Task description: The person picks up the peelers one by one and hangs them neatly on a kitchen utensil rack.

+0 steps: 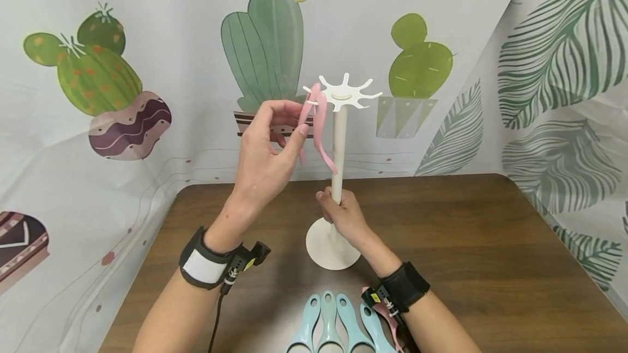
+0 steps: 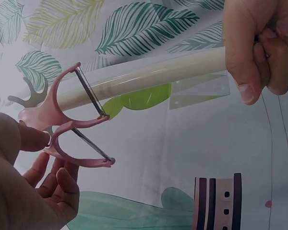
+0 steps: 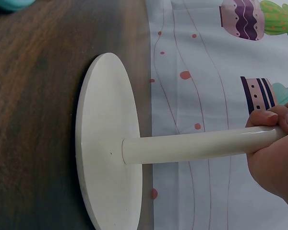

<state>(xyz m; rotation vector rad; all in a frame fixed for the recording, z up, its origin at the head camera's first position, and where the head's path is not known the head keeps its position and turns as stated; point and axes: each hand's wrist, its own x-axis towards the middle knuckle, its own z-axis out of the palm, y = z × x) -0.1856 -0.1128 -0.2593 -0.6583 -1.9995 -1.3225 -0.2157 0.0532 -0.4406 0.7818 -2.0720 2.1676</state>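
Note:
A white stand [image 1: 339, 148] with a round base [image 3: 108, 143] and a ring of prongs [image 1: 345, 95] on top stands on the table. Two pink peelers are at its left prongs; one pink peeler [image 1: 320, 124] hangs there by itself. My left hand [image 1: 265, 151] pinches the other pink peeler [image 2: 84, 160] between thumb and fingers, up at a prong. Both blades show in the left wrist view. Lower down, my right hand [image 1: 345, 214] grips the pole, fingers wrapped round it just above the base.
Several blue-green peelers [image 1: 328, 320] lie side by side at the table's front edge, handles pointing away. Beside them a pink peeler [image 1: 387, 317] is partly hidden by the right wrist. A patterned cloth [image 1: 196, 70] hangs behind the wooden table [image 1: 466, 233].

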